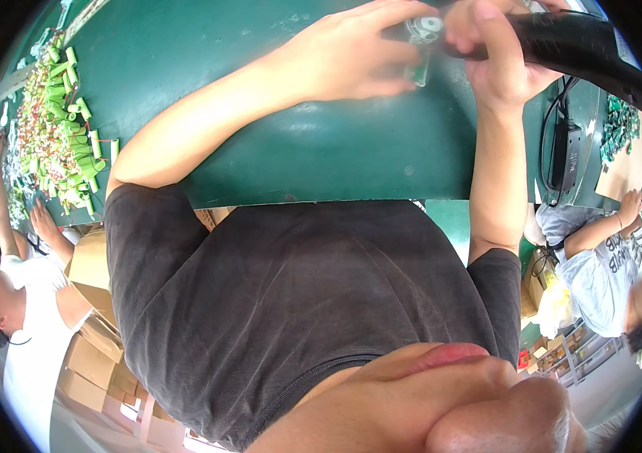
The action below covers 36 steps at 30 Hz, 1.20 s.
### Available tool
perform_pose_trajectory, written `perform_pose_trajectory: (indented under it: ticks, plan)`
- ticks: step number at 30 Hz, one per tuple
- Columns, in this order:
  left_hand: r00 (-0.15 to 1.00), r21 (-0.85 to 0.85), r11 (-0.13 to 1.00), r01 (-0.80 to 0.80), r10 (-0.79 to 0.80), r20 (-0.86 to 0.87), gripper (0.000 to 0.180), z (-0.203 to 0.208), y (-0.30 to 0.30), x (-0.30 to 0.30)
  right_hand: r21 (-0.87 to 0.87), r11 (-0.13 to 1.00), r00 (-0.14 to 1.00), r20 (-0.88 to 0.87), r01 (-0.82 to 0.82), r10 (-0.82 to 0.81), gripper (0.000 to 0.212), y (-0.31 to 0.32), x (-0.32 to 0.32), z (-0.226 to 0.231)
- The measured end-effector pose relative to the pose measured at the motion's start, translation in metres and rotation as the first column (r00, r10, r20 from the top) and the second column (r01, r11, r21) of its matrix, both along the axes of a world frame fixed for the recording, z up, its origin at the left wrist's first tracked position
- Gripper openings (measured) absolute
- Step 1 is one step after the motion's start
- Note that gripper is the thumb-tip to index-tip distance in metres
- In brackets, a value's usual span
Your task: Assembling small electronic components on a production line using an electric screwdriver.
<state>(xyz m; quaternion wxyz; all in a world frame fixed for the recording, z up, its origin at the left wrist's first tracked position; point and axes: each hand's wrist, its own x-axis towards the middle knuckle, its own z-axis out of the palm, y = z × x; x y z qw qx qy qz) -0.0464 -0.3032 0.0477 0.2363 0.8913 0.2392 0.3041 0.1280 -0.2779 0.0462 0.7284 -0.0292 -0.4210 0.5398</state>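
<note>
My left hand [362, 54], half-curled, pinches blurred, round-topped clear piece [424, 30]; right hand [504, 69], beside it, wraps glossy black tube [574, 41].

Head view: fisheye, head-worn, aimed steeply down; dark shirt [321, 287] framed close, green tabletop [321, 155] beyond, left hand [359, 57] and right hand [506, 72] caught near upper edge.

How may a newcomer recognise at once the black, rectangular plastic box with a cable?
Start at the broad green tabletop. The box lies right of the right forearm, left of the brown cardboard sheet. Unlike that flat sheet, it is blocky and black, with a black cable looping beside it.
</note>
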Motion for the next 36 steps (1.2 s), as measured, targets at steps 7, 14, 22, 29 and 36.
perform_pose_trajectory:
  ticks: [7, 14, 22, 29, 36]
  plan:
    - [1.000, 0.015, 1.000, -0.004, 0.004, 0.007, 0.029, 0.001, 0.001, 0.001, 0.021, 0.988, 0.889, 0.433, 0.152, -0.146, 0.049, -0.004, 0.019, 0.024]
    - [1.000, 0.002, 1.000, -0.003, 0.003, 0.001, 0.029, 0.002, 0.002, 0.001, 0.023, 0.978, 0.885, 0.422, 0.206, -0.197, 0.064, -0.004, 0.016, 0.022]
    - [1.000, 0.004, 1.000, 0.007, -0.007, -0.009, 0.030, -0.001, 0.002, 0.003, 0.150, 0.971, 0.861, 0.450, 0.189, -0.237, 0.053, -0.003, 0.019, 0.013]
    - [1.000, -0.007, 1.000, -0.007, 0.007, 0.004, 0.032, -0.001, 0.001, 0.001, 0.151, 0.956, 0.799, 0.525, 0.252, -0.293, 0.051, -0.010, 0.012, 0.018]
    - [0.997, 0.051, 0.997, -0.049, 0.053, -0.061, 0.032, 0.009, 0.002, -0.001, 0.173, 0.977, 0.861, 0.470, 0.124, -0.192, 0.043, 0.005, 0.068, 0.042]
